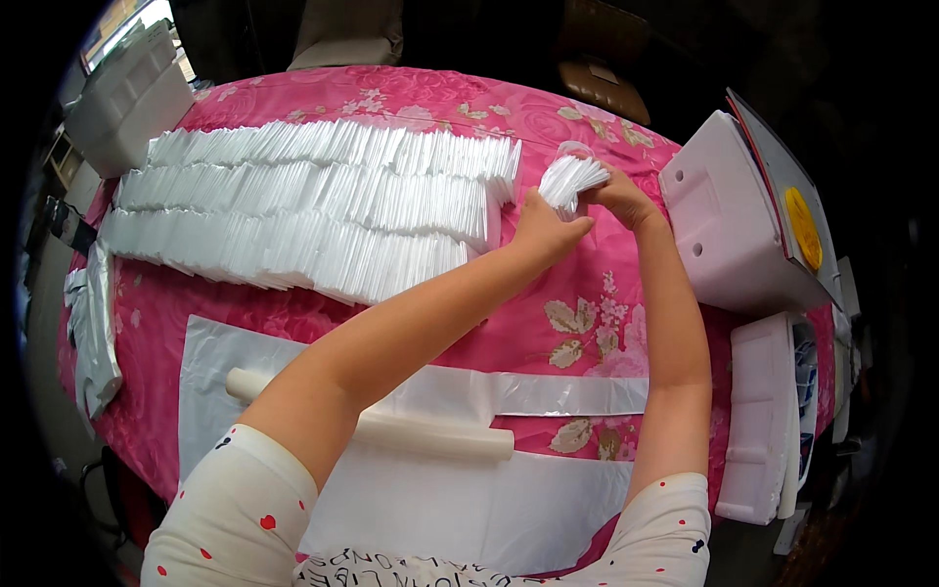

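My left hand (pixel 550 227) and my right hand (pixel 624 196) are both closed round a small bundle of thin white folded sheets (pixel 567 182), held above the far right part of the table. The left hand grips its near left side; the right hand has its right end. The sheets fan out a little at the top. To the left of my hands, three long rows of similar white sheets (pixel 293 201) stand packed on edge. Whether they are paper or thin plastic I cannot tell.
A pink flowered cloth (pixel 577 284) covers the round table. Nearer me, a pale roll (pixel 440 437) lies on clear plastic film (pixel 411 499). White foam boxes (pixel 719 210) stand at the right, another (pixel 132 103) at the far left. White plastic bags (pixel 93 338) hang at the left edge.
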The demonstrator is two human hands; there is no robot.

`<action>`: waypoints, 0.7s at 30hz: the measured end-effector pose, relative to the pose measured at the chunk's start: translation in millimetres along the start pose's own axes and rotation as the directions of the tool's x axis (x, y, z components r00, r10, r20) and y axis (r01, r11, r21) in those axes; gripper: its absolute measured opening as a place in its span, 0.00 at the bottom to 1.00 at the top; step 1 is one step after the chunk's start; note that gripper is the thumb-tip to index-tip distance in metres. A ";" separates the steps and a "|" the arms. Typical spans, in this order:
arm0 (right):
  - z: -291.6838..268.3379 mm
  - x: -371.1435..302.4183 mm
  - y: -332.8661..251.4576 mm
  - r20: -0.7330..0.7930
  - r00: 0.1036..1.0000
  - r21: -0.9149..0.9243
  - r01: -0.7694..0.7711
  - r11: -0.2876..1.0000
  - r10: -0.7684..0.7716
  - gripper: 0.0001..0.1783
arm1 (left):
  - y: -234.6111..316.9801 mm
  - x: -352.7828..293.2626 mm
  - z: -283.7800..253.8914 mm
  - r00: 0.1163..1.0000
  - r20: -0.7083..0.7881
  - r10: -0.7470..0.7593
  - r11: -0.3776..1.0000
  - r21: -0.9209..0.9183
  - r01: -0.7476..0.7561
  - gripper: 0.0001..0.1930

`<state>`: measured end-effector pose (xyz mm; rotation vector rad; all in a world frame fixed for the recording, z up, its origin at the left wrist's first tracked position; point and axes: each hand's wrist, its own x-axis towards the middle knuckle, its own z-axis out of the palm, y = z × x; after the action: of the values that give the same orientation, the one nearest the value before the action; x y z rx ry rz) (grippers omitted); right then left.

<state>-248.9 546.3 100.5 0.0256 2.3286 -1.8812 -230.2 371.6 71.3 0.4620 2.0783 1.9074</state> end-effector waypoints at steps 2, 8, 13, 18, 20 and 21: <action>-12.8 32.6 13.7 0.013 1.000 0.023 0.019 1.000 -0.019 0.34 | -1.6 12.7 12.1 0.987 -0.089 -0.132 0.989 -0.073 0.125 0.44; 23.2 63.3 51.3 -0.293 0.952 -0.063 0.075 0.995 -0.091 0.35 | -39.9 43.8 11.6 0.937 -0.265 -0.226 0.974 -0.057 0.219 0.45; -10.4 21.4 114.7 -0.338 0.884 -0.257 0.244 0.935 -0.324 0.39 | -36.0 46.2 14.7 0.972 -0.039 -0.233 0.964 -0.138 0.226 0.55; 44.2 -1.8 67.2 -0.225 0.941 -0.513 0.108 0.852 -0.254 0.54 | -15.6 36.6 -0.4 0.964 -0.100 -0.248 0.968 -0.001 0.249 0.56; 49.2 3.5 75.3 -0.321 0.891 -0.627 0.053 0.777 -0.320 0.57 | -5.8 31.0 7.4 0.954 -0.115 -0.279 0.958 0.032 0.284 0.56; 50.6 9.4 79.8 -0.360 0.861 -0.679 0.022 0.734 -0.359 0.58 | -4.4 29.3 10.5 0.949 -0.106 -0.298 0.952 0.035 0.303 0.55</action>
<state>-244.5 513.4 11.6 0.1819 3.3407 -1.0678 -252.7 393.0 66.3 0.0528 2.1200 1.7332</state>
